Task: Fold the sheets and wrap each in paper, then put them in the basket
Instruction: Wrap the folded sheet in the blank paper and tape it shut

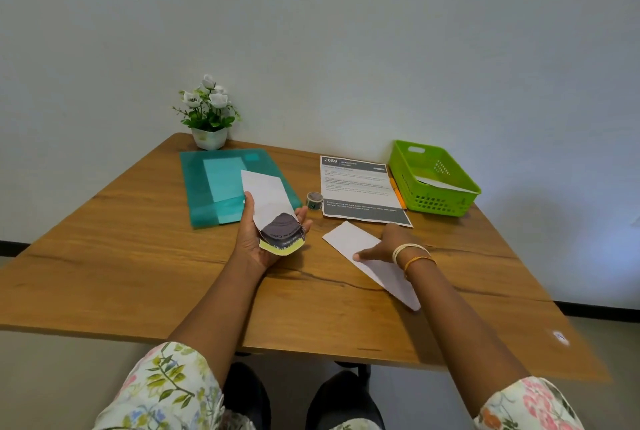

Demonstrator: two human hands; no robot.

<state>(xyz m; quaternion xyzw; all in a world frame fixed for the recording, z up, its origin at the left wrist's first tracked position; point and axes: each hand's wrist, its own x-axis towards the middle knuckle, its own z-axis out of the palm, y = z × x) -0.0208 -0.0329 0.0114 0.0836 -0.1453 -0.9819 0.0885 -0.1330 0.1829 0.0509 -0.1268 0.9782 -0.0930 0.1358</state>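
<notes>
Head view looks down on a wooden surface (145, 267) where two hands work with paper. Readable writing is scarce: a printed sheet (360, 189) lying flat near the far right carries the number "2659" in its dark header, with smaller lines below too fine to make out, and the folded sheet (282, 235) in the left hand (258, 239) shows dark and yellow print, its letters upside down and only partly legible. That folded sheet sits inside a white paper wrap (265, 196), whose long axis runs away from the person and leans slightly left, open end toward the camera; the left hand's fingers and thumb curl round its sides and hold it above the surface. The right hand (382, 249) rests on a second white folded paper (367, 258), fingers fairly straight and pressing it flat; this one lies diagonally, its long axis running from far left to near right. One green basket (446, 203) stands at the far right with one white piece lying inside it. Beside the printed sheet are one orange pencil (397, 193) and one small roll of tape (314, 200). One teal folder (211, 194) lies at far left, and one potted plant (209, 114) with white flowers stands behind it.
</notes>
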